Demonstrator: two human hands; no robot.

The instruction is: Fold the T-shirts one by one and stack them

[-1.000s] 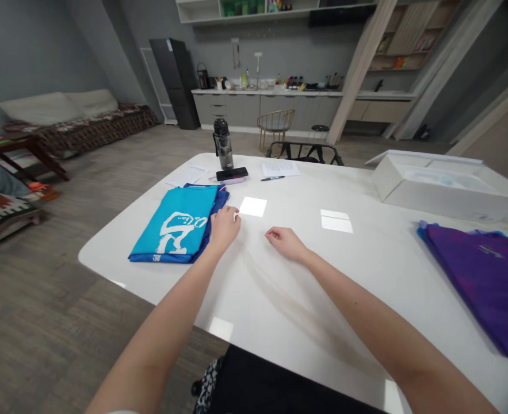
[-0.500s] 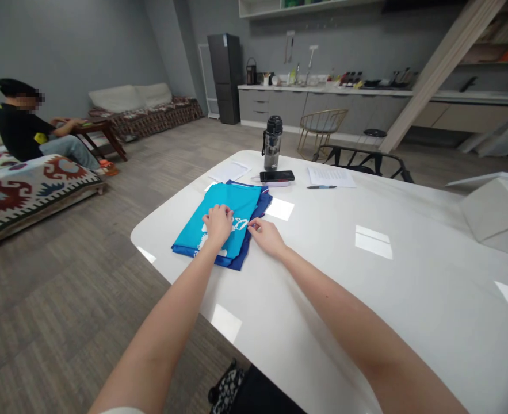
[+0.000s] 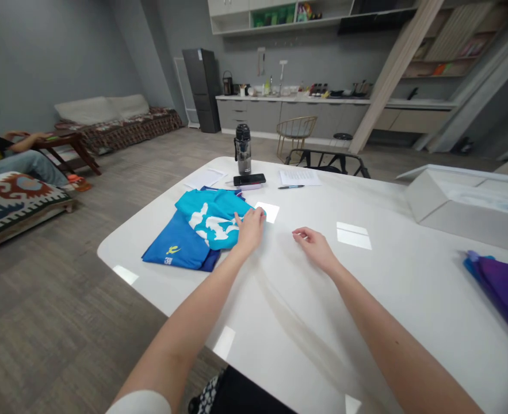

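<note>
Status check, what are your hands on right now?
Left hand on the turquoise-and-blue shirt, turquoise layer folded back. Right hand empty, on the white table. Black phone and pen beyond the shirt.

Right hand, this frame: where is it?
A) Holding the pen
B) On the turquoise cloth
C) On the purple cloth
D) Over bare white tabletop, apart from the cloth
D: the right hand is over bare white tabletop, apart from the turquoise cloth, which only the left hand touches.
</note>
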